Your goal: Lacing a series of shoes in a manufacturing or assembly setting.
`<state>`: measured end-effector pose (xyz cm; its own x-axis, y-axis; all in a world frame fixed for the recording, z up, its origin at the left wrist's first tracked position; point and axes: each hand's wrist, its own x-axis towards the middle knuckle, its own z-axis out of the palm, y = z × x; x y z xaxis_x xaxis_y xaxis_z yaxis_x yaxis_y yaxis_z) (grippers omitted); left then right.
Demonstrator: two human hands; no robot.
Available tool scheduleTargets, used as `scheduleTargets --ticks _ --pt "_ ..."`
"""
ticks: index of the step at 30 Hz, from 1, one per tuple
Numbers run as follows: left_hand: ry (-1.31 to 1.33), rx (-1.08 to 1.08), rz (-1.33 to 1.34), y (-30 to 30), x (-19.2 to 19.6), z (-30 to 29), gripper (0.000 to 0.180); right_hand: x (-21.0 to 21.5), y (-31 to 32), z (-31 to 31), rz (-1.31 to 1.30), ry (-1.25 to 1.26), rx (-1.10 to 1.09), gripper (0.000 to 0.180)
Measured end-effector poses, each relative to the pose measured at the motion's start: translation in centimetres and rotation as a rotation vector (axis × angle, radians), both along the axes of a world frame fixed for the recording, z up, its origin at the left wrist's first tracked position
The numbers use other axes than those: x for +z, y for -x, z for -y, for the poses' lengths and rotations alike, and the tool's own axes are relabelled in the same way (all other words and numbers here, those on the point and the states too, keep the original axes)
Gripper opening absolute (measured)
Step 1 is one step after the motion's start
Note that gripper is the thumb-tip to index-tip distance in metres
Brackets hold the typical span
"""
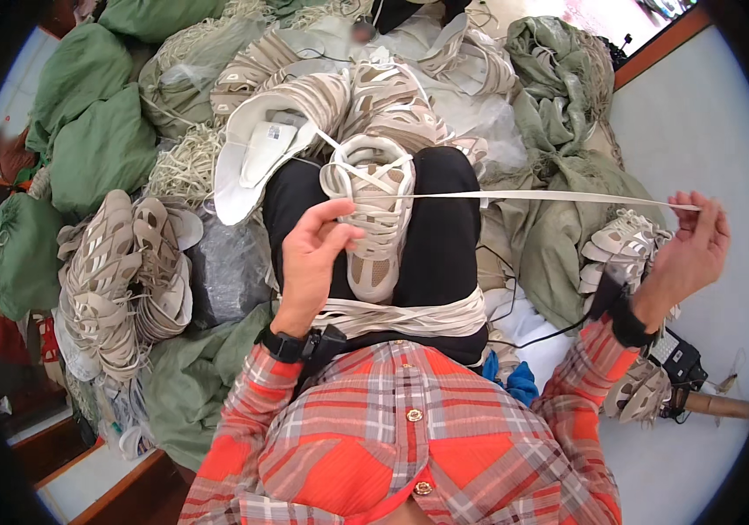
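A beige and white shoe upper (381,236) rests toe toward me between my black-trousered thighs, with pale laces strung across its front. At its left edge, my left hand (311,254) grips the side with bent fingers; the thumb lies on the laces. One long flat shoelace (549,196) runs taut from the upper out to the right. Its far end is pinched in my right hand (694,245), which is raised well to the side. More loose laces (401,315) lie in a bundle across my lap.
Nested shoe uppers (291,109) lean beyond my knees, another stack (108,289) at left. Green sacks (99,162) and a heap of laces (186,166) fill the left; an olive sack (558,184) lies right. A black cable (558,334) crosses near my right forearm.
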<state>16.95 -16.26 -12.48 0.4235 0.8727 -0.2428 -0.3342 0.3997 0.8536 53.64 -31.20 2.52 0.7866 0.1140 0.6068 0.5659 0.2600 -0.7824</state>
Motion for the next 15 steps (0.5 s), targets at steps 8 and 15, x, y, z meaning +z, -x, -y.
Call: scheduleTargets --ticks 8,15 --pt "-1.212 -0.391 -0.638 -5.3 2.5 -1.8 0.011 -3.5 0.9 1.3 -0.452 -0.024 0.254 0.017" --pt "-1.342 -0.513 -0.707 -7.9 2.6 1.3 0.008 -12.6 1.7 -0.6 0.49 1.295 0.017 0.023"
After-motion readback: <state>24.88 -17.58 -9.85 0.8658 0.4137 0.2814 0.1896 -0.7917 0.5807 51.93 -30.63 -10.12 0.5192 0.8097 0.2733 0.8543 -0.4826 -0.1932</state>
